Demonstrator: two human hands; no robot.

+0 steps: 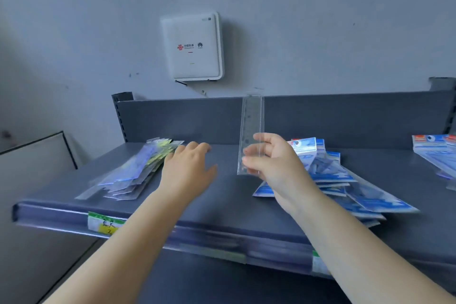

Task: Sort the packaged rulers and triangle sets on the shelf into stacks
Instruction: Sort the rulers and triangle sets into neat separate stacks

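My right hand [274, 163] grips the lower end of a clear packaged ruler [252, 118] and holds it upright above the grey shelf [222, 195]. Spread flat with relaxed fingers, my left hand [187, 168] reaches toward a pile of clear ruler packs [138, 170] on the left of the shelf, its fingertips at the pile's far end. A heap of blue-and-white triangle-set packs [345, 180] lies just right of my right hand.
More blue packs [436, 155] lie at the shelf's far right edge. The shelf has a dark back panel [197, 118] and a front rail with price labels [103, 224]. A white router box [192, 47] hangs on the wall above.
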